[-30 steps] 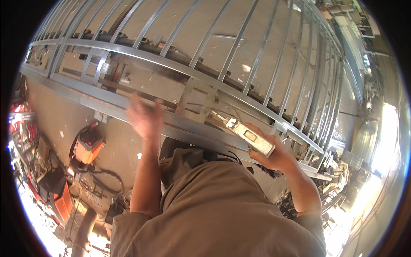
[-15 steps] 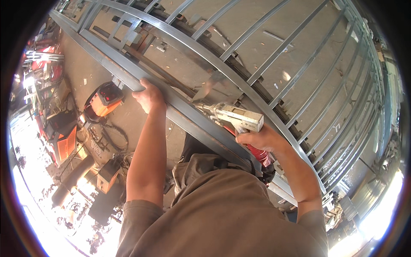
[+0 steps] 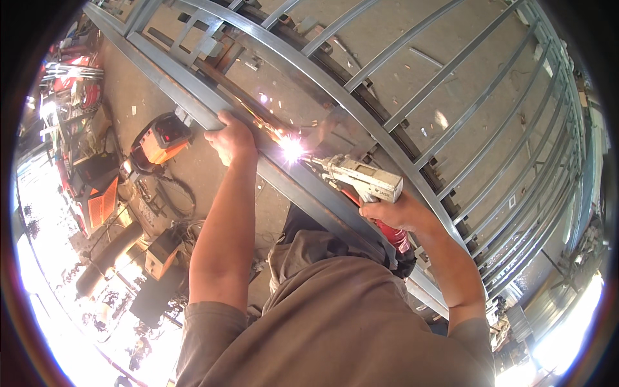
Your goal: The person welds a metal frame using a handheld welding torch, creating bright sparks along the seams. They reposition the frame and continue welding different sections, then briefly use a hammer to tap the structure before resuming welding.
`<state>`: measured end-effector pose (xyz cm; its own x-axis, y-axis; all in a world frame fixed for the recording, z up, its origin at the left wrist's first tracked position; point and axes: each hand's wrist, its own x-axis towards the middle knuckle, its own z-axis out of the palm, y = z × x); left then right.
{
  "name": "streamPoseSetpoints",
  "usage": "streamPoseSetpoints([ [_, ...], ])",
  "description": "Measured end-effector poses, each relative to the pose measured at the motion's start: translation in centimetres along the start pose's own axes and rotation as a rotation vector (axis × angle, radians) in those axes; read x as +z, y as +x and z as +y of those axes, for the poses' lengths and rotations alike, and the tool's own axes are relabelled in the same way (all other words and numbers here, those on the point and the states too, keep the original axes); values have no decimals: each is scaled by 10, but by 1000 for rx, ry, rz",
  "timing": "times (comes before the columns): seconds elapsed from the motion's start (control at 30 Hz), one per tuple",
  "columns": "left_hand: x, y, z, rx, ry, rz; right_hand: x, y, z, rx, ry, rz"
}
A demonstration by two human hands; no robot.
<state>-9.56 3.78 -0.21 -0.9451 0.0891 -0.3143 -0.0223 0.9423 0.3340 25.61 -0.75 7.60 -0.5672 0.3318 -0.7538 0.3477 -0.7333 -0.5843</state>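
A long grey steel beam (image 3: 309,190) runs slantwise across the picture, from the far left down to near my waist. My left hand (image 3: 234,138) is closed over its near edge. In my right hand (image 3: 393,213), the fingers wrap round the handle of a whitish welding gun (image 3: 364,177) with red wrapping below the grip. The gun's nozzle points left at the beam's upper side. A bright violet-white spark (image 3: 291,149) burns at its tip, just right of my left hand, and throws orange sparks up and left. Glare hides the exact contact spot.
Beyond the beam lies a large metal frame with many parallel bars (image 3: 351,106). An orange and black machine (image 3: 161,142) stands on the floor at the left, with cables (image 3: 177,197) by it. Further left are more equipment and strong sunlight.
A bright welding spark with flying sparks has appeared at the gun's tip. Both hands keep their holds; the whole view has shifted slightly.
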Motion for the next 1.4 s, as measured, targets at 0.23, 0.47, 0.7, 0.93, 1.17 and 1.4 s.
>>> streamPoseSetpoints([
  [0.23, -3, -3, 3, 1, 25, -10, -1, -3, -4, 15, -106, 10],
  [0.47, -7, -7, 6, -22, 12, -44, 0, -9, -8, -1, -68, 6],
  [0.7, -1, 0, 1, -3, 18, 15, -2, -5, 5, -45, -95, -7],
  [0.93, -3, -2, 2, 9, 5, 14, -22, -35, 16, -3, 71, 34],
  [1.17, -4, -5, 3, 2, 7, 6, -42, -71, 49, 52, -125, 54],
  [1.4, -3, -6, 6, -8, 13, 35, -43, -67, 63, 109, -168, 37],
])
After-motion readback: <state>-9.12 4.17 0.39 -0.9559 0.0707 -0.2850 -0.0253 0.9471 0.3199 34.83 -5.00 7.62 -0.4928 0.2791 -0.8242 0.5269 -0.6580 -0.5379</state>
